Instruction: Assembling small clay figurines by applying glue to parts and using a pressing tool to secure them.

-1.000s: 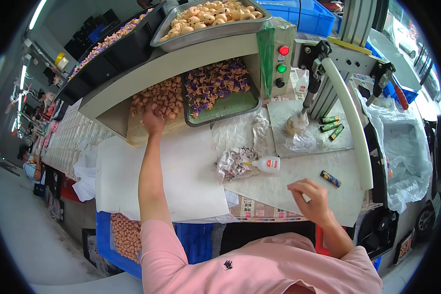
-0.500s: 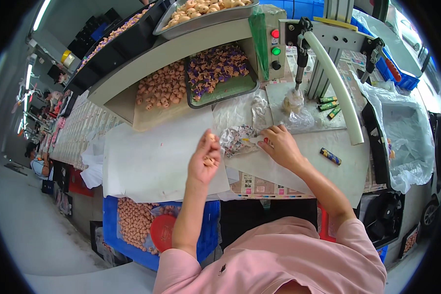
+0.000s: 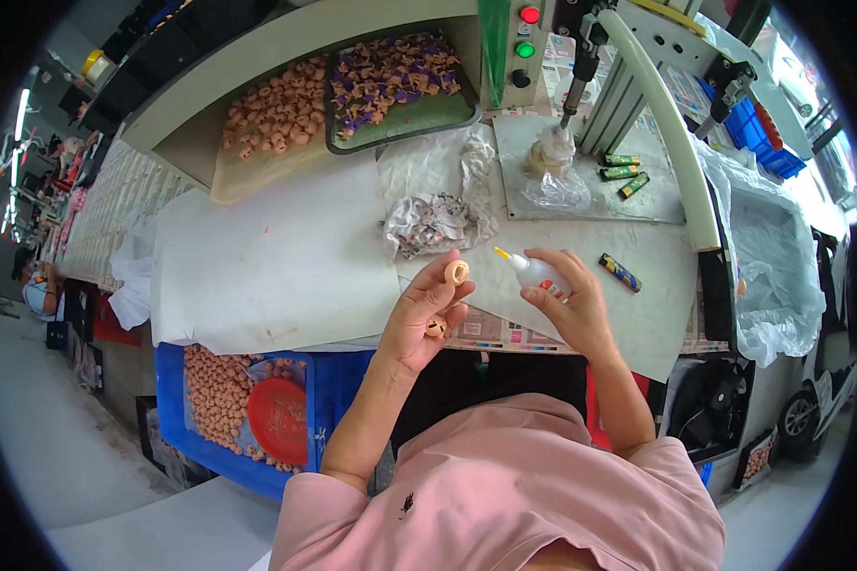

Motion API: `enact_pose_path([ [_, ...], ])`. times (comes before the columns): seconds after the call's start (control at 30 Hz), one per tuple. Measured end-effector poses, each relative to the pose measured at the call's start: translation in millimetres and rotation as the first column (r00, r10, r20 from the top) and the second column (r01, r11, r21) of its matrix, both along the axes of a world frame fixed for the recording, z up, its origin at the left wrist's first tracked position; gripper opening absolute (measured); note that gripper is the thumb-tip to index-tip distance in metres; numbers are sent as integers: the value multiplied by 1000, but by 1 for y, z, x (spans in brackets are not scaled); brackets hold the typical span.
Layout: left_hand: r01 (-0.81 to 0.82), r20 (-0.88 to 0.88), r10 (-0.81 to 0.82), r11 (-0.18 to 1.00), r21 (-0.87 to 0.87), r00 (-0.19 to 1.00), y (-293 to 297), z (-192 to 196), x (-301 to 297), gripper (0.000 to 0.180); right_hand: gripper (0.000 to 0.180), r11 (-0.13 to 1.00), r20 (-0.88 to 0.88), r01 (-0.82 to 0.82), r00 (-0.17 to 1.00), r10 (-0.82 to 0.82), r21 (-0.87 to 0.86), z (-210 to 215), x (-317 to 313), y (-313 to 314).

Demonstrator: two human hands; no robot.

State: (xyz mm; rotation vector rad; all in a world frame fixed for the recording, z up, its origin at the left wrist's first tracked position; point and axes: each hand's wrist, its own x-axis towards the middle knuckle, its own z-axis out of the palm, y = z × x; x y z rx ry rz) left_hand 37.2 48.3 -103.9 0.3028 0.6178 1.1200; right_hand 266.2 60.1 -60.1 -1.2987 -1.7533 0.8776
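Note:
My left hand pinches a small peach-coloured doll head between thumb and fingertips, its hollow opening facing up. Another doll head rests in the curled fingers of that hand. Across from it, my right hand grips a white squeeze glue bottle tilted sideways. The bottle's yellow nozzle points toward the pinched head, with a gap between them. A crumpled, stained cloth or paper lies just beyond both hands on the worktable.
A shelf bay holds many doll heads and a black tray of peach-and-purple pieces. Toward the right stand a press, green tubes, a blue tube and a plastic-lined bin. A blue crate holds more heads and a red bowl.
My right hand has lifted the glue bottle off the crumpled cloth and drawn it nearer. My left hand has come closer to it, turning the doll head's opening up. The view has shifted.

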Motion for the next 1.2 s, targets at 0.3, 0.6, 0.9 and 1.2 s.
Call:
enact_pose_path([
  [0.3,132,-121,-130,991,8,984,52,-41,38,39,45,983,-354,180,918,-177,-26,-29,18,27],
  [0.6,148,-131,-138,986,73,982,74,-61,37,42,40,952,-111,197,978,-176,233,-47,13,51],
  [0.9,148,-171,-136,987,60,976,80,-58,39,42,40,954,-100,181,982,-161,240,-54,12,57],
  [1.2,171,-181,-157,983,66,971,78,-61,39,41,40,940,-94,236,971,-220,245,-55,13,54],
])
